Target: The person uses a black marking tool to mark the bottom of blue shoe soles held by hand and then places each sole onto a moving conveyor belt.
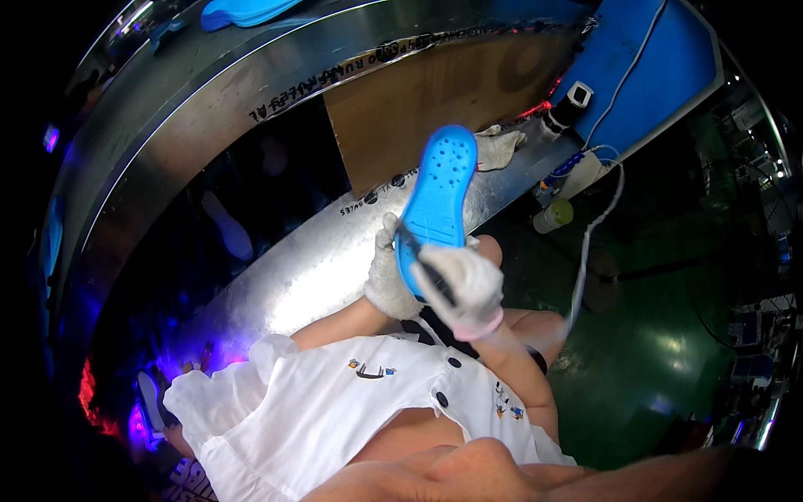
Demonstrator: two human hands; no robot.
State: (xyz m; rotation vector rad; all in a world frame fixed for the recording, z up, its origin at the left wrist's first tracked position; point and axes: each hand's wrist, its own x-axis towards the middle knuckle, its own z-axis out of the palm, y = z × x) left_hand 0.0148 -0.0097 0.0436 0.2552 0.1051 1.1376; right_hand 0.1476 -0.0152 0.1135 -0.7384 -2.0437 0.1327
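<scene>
- Left hand (pixel 389 280) grips the blue shoe sole (pixel 439 201) upright.
- Right hand (pixel 464 289) closes on a dark thin tool (pixel 422 258) touching its lower edge.
- Judged step: edge work on the sole; the next stroke calls for a steady hold.

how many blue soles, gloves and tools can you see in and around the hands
Blue shoe soles: 2, one held and one at the top edge
White work gloves worn: 2, on the left hand and the right hand
Spare glove lying on the metal bench: 1
Dark thin tool in the right hand: 1
Total: 6
</scene>
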